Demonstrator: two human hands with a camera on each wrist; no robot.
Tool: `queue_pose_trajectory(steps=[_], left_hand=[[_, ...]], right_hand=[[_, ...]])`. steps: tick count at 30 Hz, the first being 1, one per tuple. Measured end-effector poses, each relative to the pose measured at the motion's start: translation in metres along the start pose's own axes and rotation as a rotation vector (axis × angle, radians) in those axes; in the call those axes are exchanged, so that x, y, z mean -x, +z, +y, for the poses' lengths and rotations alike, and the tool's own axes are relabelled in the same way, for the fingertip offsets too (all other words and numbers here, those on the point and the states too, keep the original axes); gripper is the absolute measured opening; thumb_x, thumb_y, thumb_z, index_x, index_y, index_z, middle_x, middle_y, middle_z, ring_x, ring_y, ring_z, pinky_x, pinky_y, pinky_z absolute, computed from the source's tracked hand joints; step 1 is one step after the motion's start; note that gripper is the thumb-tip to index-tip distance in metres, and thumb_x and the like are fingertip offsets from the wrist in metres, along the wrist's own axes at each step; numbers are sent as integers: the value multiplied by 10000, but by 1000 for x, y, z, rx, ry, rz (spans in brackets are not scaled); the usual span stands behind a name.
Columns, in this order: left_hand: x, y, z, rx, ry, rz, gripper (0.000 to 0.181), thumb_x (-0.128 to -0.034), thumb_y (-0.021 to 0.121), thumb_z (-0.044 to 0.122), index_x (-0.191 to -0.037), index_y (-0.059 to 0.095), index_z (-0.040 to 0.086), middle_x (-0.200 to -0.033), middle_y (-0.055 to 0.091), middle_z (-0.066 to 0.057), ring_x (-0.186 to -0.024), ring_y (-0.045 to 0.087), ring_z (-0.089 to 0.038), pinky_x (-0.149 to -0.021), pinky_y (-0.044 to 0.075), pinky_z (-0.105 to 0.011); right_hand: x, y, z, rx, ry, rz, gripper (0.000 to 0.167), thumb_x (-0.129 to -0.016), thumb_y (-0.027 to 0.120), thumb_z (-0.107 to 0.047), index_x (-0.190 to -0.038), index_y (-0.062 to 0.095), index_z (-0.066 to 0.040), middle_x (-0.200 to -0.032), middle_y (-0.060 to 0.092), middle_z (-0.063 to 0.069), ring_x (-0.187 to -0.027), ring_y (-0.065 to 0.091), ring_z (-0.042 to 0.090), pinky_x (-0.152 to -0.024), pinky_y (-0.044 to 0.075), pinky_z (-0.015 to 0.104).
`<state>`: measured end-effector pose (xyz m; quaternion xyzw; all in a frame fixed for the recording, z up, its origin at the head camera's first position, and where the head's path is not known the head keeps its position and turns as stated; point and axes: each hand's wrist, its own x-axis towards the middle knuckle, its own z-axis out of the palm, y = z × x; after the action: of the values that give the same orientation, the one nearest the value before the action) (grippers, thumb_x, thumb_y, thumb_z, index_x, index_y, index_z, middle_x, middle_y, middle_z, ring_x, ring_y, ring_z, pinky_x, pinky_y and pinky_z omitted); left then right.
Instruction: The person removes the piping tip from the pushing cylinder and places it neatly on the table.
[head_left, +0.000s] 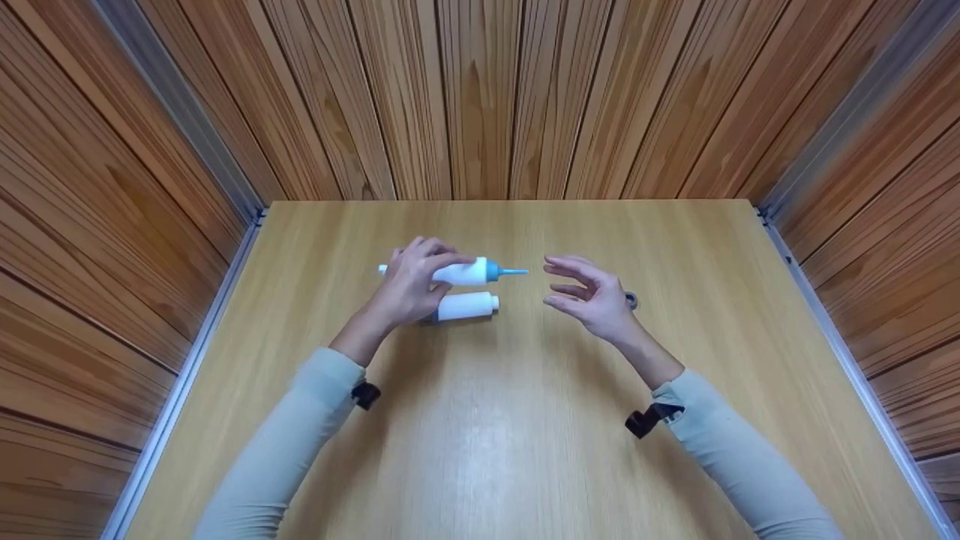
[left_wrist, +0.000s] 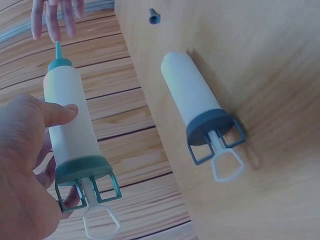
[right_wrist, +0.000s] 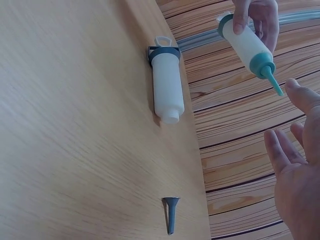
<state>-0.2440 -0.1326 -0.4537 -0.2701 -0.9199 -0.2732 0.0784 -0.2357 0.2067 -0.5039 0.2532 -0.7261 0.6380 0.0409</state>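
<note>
Clearly, the fingers of the left hand (head_left: 411, 281) grip the green-collared syringe (left_wrist: 72, 130), its green nozzle (right_wrist: 272, 82) already fitted; beyond its tip, the right hand (head_left: 596, 298) is relaxed and empty. Below this syringe, the grey-collared syringe (head_left: 466, 306) lies without nozzle, and the grey nozzle (right_wrist: 171, 212) rests loose to the right.

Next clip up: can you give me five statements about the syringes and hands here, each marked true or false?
1. The left hand holds a syringe with a green nozzle. True.
2. Both syringes are in hand. False: the second syringe lies on the table.
3. The right hand holds nothing. True.
4. The second syringe has a nozzle fitted. False: its tip is bare; a dark nozzle lies apart from it.
5. The held syringe's rear cap is green. True.
</note>
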Motion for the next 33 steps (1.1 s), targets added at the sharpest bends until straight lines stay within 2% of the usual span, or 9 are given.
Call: queue_pose_trajectory(steps=[3,7,10,14,17,20,25,33], left_hand=[[-2,0,5,9,11,-1,426,-1001,811,76,-1402,799,219,-1437,749,-136,-1389,637,-391,-1158,486,-657],[-4,0,12,14,33,3,438,-994,807,67,-1404,798,218,-1425,751,-140,-1381,641,-391,-1162,484,-668],[-5,2,17,7,47,10,441,-988,806,59,-1399,801,219,-1416,755,-138,-1365,648,-391,-1155,491,-671],[-7,5,22,3,44,8,429,-995,809,72,-1398,800,220,-1422,754,-132,-1364,649,-392,-1156,493,-663],[-8,6,25,7,47,6,428,-996,817,79,-1401,798,215,-1424,752,-132,-1369,648,-393,-1157,495,-656],[-9,8,27,17,62,12,421,-993,821,69,-1391,802,205,-1418,757,-132,-1371,653,-389,-1147,500,-654],[-10,11,31,39,65,5,417,-1001,832,85,-1396,802,216,-1432,755,-128,-1395,646,-383,-1151,495,-646],[-9,14,36,43,75,3,404,-1012,829,112,-1401,798,218,-1418,757,-125,-1374,650,-380,-1147,498,-635]], right_hand=[[-2,2,-2,-11,-7,-7,589,-931,787,185,-1494,629,116,-1465,712,126,-1384,739,188,-1092,640,281],[-3,6,-5,-20,11,-17,592,-939,784,177,-1503,616,121,-1420,714,-132,-1367,733,102,-1096,638,281],[-4,9,-6,-23,21,-21,590,-945,786,166,-1507,610,125,-1406,705,-186,-1374,735,136,-1098,637,279],[-4,13,-7,-43,16,-18,572,-941,788,170,-1487,621,132,-1421,717,-101,-1382,739,236,-1094,641,286],[-4,16,-8,-59,9,-14,550,-937,792,172,-1465,651,114,-1444,717,23,-1368,744,215,-1089,644,285],[-5,19,-8,-69,23,-5,537,-932,802,166,-1449,669,106,-1474,696,163,-1353,746,139,-1083,651,296],[-7,22,-10,-58,49,-2,520,-935,800,164,-1435,666,127,-1516,637,312,-1355,735,93,-1082,655,313],[-6,26,-12,-52,46,11,448,-950,785,162,-1387,700,111,-1482,646,317,-1240,774,87,-1053,661,294]])
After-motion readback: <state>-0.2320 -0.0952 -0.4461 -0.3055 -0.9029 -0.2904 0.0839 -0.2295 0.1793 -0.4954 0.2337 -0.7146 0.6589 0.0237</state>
